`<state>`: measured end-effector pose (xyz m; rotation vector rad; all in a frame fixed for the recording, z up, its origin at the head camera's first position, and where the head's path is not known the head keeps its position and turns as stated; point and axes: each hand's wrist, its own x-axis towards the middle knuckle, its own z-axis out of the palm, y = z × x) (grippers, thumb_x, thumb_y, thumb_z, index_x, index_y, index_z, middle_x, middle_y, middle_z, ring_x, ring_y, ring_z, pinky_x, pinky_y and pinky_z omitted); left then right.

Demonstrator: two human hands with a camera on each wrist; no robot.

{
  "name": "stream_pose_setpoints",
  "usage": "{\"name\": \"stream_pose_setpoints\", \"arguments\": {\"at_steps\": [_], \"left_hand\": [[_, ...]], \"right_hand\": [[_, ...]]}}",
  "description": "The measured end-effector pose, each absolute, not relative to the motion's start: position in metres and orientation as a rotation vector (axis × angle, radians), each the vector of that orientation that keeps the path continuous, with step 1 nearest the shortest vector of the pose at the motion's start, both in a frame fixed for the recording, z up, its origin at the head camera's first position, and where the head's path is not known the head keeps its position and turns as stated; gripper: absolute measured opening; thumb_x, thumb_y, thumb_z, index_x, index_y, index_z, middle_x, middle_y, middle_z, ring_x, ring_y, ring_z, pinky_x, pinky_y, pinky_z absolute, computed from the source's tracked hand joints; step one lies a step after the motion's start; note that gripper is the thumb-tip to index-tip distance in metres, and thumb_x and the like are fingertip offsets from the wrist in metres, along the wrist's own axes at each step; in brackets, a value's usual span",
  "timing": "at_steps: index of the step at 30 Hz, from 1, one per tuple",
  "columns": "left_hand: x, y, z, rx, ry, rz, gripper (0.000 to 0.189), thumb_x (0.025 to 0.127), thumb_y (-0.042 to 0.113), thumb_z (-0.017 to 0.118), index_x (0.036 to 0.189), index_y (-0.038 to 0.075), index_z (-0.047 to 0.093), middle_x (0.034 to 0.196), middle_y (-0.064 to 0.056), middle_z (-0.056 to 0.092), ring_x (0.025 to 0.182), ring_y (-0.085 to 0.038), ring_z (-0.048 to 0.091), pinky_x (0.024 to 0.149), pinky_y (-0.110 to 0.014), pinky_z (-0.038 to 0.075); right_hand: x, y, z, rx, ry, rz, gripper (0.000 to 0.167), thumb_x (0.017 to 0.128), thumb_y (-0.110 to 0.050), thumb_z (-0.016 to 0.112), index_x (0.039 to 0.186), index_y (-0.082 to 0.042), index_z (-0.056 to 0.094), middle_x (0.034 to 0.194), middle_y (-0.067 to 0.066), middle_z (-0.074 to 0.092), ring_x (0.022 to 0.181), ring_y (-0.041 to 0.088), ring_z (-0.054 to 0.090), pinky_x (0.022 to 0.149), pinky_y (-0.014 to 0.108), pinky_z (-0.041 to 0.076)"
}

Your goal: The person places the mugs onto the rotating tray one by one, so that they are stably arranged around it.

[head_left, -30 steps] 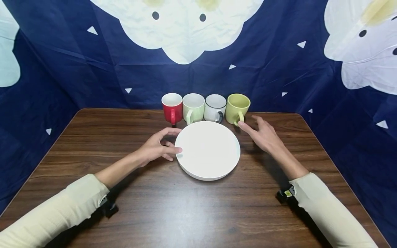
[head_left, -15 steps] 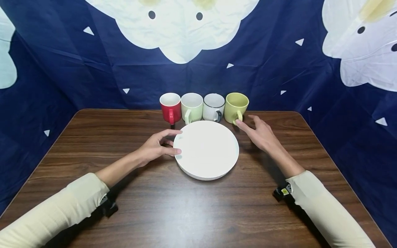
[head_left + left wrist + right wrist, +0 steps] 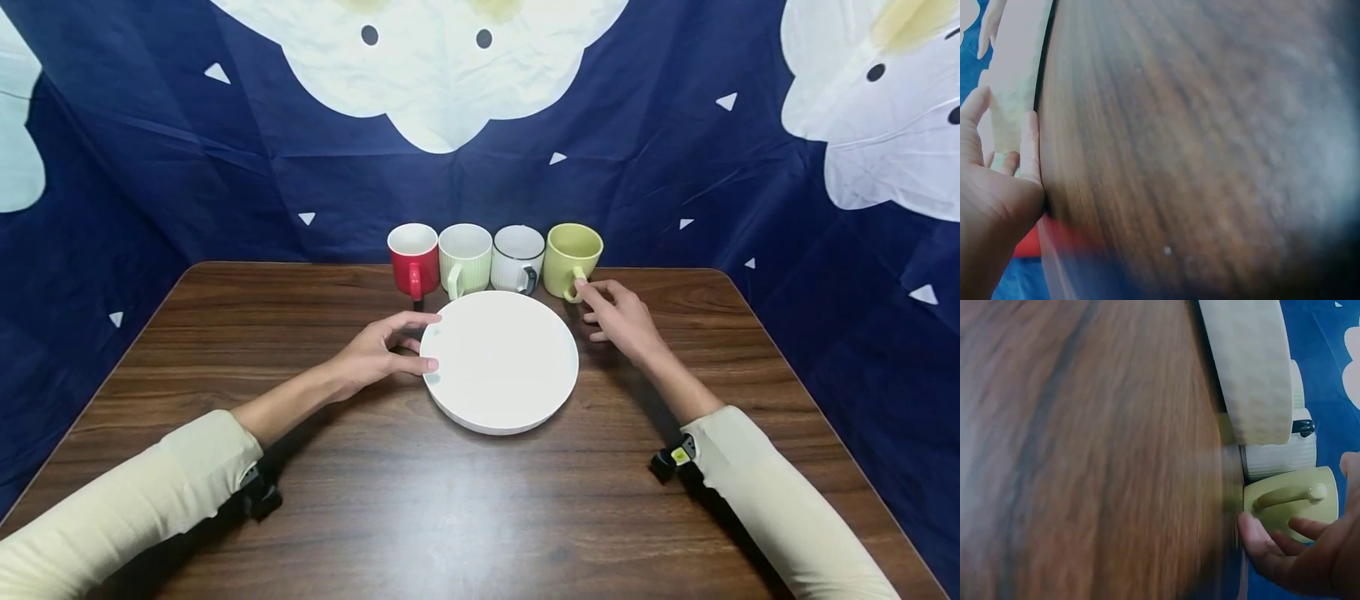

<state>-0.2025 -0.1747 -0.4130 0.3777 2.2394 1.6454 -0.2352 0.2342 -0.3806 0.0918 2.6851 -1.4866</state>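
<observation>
In the head view, my left hand (image 3: 375, 350) grips the left edge of a round white dish (image 3: 500, 360), thumb and index finger spread along its rim. The left wrist view has these fingers against the dish's pale wall (image 3: 1019, 75). My right hand (image 3: 626, 321) is at the yellow-green mug (image 3: 572, 250), thumb over its handle (image 3: 577, 285) in the head view. Seen from the right wrist, my fingertips (image 3: 1257, 531) lie just beside that handle (image 3: 1288, 494), fingers apart. The mug stands upright at the right end of a row, its handle facing me.
Left of the yellow-green mug stand a white mug with a dark handle (image 3: 517, 258), a pale green ribbed mug (image 3: 467, 254) and a red mug (image 3: 414, 258). They line the far edge of the wooden table (image 3: 450, 517), before a blue curtain (image 3: 360, 192).
My right hand's fingers have drawn in towards the yellow-green mug's handle, with the forearm shifting slightly left. The left hand keeps its hold on the dish, nearly still.
</observation>
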Motion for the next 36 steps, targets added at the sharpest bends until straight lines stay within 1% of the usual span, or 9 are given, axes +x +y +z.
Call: {"name": "stream_pose_setpoints", "arguments": {"at_steps": [1, 3, 7, 11, 15, 21, 25, 30, 36], "left_hand": [[-0.203, -0.175, -0.413, 0.38, 2.238, 1.643, 0.078, 0.091, 0.013, 0.095, 0.161, 0.018, 0.061, 0.159, -0.012, 0.061, 0.122, -0.031, 0.065, 0.09, -0.024, 0.06], [-0.202, -0.175, -0.414, 0.382, 2.235, 1.646, 0.079, 0.091, 0.012, 0.095, 0.161, 0.019, 0.061, 0.159, -0.012, 0.061, 0.122, -0.03, 0.066, 0.09, -0.024, 0.059], [-0.203, -0.175, -0.416, 0.398, 2.236, 1.652, 0.079, 0.09, 0.012, 0.096, 0.161, 0.018, 0.061, 0.159, -0.012, 0.062, 0.12, -0.029, 0.066, 0.09, -0.024, 0.059], [-0.204, -0.174, -0.416, 0.402, 2.233, 1.658, 0.079, 0.09, 0.011, 0.095, 0.161, 0.018, 0.061, 0.159, -0.011, 0.062, 0.12, -0.029, 0.067, 0.091, -0.024, 0.059], [-0.203, -0.174, -0.416, 0.404, 2.232, 1.659, 0.079, 0.09, 0.011, 0.096, 0.161, 0.018, 0.061, 0.158, -0.011, 0.062, 0.12, -0.029, 0.067, 0.092, -0.024, 0.059], [-0.203, -0.175, -0.416, 0.411, 2.237, 1.66, 0.08, 0.09, 0.011, 0.095, 0.162, 0.018, 0.061, 0.16, -0.011, 0.063, 0.12, -0.029, 0.068, 0.093, -0.024, 0.059], [-0.203, -0.176, -0.417, 0.409, 2.242, 1.659, 0.079, 0.091, 0.011, 0.095, 0.162, 0.018, 0.061, 0.159, -0.01, 0.064, 0.121, -0.029, 0.067, 0.094, -0.024, 0.058], [-0.205, -0.175, -0.417, 0.417, 2.237, 1.656, 0.079, 0.091, 0.012, 0.095, 0.162, 0.018, 0.06, 0.159, -0.01, 0.064, 0.122, -0.029, 0.066, 0.095, -0.023, 0.058], [-0.205, -0.176, -0.419, 0.414, 2.234, 1.659, 0.079, 0.092, 0.012, 0.095, 0.162, 0.018, 0.06, 0.159, -0.01, 0.064, 0.122, -0.029, 0.066, 0.094, -0.022, 0.058]], "right_hand": [[-0.237, 0.233, -0.382, 0.092, 2.649, -1.547, 0.085, 0.11, -0.072, 0.055, 0.158, -0.002, 0.056, 0.156, 0.024, 0.064, 0.135, 0.042, 0.073, 0.088, 0.041, 0.072], [-0.239, 0.231, -0.384, 0.089, 2.582, -1.646, 0.08, 0.113, -0.066, 0.055, 0.156, 0.001, 0.057, 0.158, 0.025, 0.061, 0.136, 0.044, 0.072, 0.087, 0.039, 0.072], [-0.242, 0.225, -0.386, 0.11, 2.463, -1.803, 0.073, 0.116, -0.06, 0.053, 0.151, 0.004, 0.058, 0.156, 0.024, 0.06, 0.125, 0.035, 0.075, 0.082, 0.031, 0.071], [-0.246, 0.221, -0.388, 0.156, 2.332, -1.943, 0.062, 0.117, -0.057, 0.053, 0.139, 0.0, 0.062, 0.143, 0.015, 0.064, 0.104, 0.017, 0.077, 0.078, 0.028, 0.07], [-0.251, 0.219, -0.39, 0.158, 2.251, -2.005, 0.054, 0.118, -0.055, 0.05, 0.133, -0.005, 0.063, 0.129, 0.006, 0.065, 0.095, 0.008, 0.076, 0.078, 0.027, 0.068], [-0.257, 0.212, -0.39, 0.117, 2.145, -2.067, 0.05, 0.122, -0.049, 0.041, 0.136, -0.006, 0.061, 0.114, -0.001, 0.071, 0.09, 0.006, 0.077, 0.078, 0.025, 0.065], [-0.258, 0.207, -0.391, 0.132, 2.08, -2.13, 0.043, 0.124, -0.045, 0.037, 0.128, -0.009, 0.06, 0.097, -0.007, 0.069, 0.083, 0.006, 0.074, 0.073, 0.023, 0.061], [-0.26, 0.202, -0.391, 0.173, 2.011, -2.222, 0.038, 0.124, -0.041, 0.036, 0.115, -0.012, 0.059, 0.083, -0.008, 0.059, 0.074, 0.007, 0.063, 0.066, 0.021, 0.054], [-0.261, 0.197, -0.393, 0.199, 1.975, -2.275, 0.04, 0.124, -0.041, 0.034, 0.106, -0.014, 0.057, 0.077, -0.008, 0.046, 0.07, 0.01, 0.047, 0.064, 0.022, 0.046]]}}
